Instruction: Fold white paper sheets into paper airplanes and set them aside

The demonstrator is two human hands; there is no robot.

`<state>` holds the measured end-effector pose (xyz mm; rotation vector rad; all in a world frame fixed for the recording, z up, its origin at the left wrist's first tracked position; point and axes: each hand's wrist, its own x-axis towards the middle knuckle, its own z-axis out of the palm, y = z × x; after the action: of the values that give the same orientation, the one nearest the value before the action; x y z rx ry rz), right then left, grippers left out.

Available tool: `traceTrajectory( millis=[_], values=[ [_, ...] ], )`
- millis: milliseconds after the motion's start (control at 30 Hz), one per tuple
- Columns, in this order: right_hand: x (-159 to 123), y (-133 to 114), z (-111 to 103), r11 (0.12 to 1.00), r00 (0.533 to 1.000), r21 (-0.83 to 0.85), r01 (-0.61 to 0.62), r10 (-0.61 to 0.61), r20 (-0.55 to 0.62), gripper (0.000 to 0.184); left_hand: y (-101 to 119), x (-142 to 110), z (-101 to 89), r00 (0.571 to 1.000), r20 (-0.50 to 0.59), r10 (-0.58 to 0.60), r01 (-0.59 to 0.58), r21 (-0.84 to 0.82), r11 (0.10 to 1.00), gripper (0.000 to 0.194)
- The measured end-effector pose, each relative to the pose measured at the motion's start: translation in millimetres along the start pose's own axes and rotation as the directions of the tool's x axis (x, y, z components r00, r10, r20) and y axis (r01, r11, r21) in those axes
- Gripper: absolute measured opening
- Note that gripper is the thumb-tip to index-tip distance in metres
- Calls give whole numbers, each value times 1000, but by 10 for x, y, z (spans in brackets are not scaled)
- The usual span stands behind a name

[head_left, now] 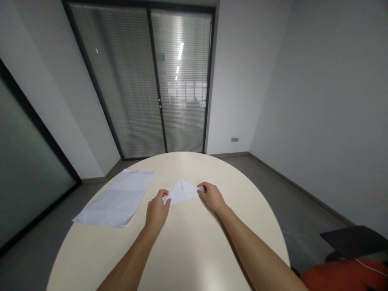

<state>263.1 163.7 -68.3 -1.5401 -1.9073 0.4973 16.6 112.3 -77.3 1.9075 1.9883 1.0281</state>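
Note:
A small folded sheet of white paper (183,191), triangular in outline with its peak pointing away from me, lies on the cream round table (188,246). A short dark crease or slit runs down from near its peak. My left hand (158,207) pinches the paper's left corner between thumb and fingers. At the opposite corner, my right hand (211,195) grips the paper the same way. The fingertips partly cover both corners.
Several larger white sheets (118,198) lie in a loose, wrinkled stack at the table's left edge. A red chair (342,277) and a dark flat panel (354,241) are at the lower right. Beyond the table stand glass doors with blinds (182,121).

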Motion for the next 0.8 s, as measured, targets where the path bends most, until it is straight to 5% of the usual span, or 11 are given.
traceTrajectory(
  millis=[267, 800],
  values=[
    [18, 46, 10, 994, 996, -66, -82, 80, -41, 13, 61, -18, -63, 999, 8, -37, 37, 88, 995, 21],
    [-7, -32, -56, 967, 1000, -253, 21, -21, 3, 19, 138, -41, -132, 999, 34, -33, 23, 273, 962, 13]
  ],
)
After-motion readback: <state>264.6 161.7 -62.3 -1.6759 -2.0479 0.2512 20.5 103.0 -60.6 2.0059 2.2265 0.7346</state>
